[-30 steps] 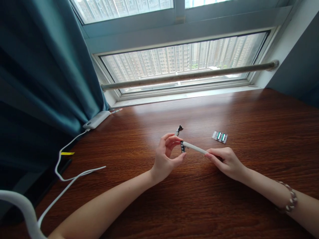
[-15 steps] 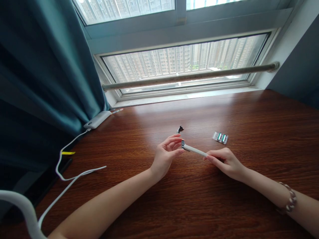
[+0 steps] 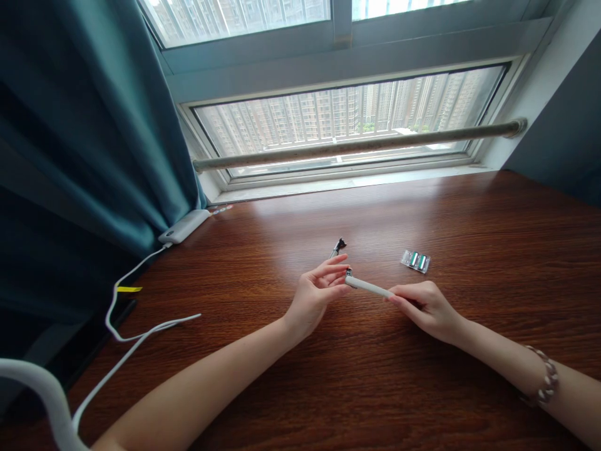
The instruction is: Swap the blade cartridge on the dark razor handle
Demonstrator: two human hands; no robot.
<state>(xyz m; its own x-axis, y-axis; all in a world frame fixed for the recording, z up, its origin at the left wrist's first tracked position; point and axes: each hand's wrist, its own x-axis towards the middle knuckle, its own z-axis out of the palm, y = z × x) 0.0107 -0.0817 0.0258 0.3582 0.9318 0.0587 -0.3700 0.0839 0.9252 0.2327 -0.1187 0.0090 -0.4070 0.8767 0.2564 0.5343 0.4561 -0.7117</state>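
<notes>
My right hand (image 3: 425, 307) pinches the tail end of a slim white razor (image 3: 370, 287) between thumb and fingertips. Its small dark head points left, toward my left hand (image 3: 317, 291). The fingers and thumb of that hand are spread around the head; it looks loose, and any contact is hard to make out. Just beyond my left fingers lies a second, dark and silver razor handle (image 3: 339, 245), partly hidden by them. To the right, a clear pack of razor cartridges (image 3: 416, 261) with green and white strips rests on the brown wooden table (image 3: 282, 401).
A white power bank (image 3: 185, 227) lies by the blue curtain (image 3: 94, 125), with a white cable (image 3: 115, 294) running from it along the left side. A thick white tube (image 3: 42, 382) rises at the lower left. The window (image 3: 347, 119) with a rail closes off the back.
The razor's head has turned, so less of it shows, and it sits slightly farther right. My left fingers have loosened and lifted a little from around it.
</notes>
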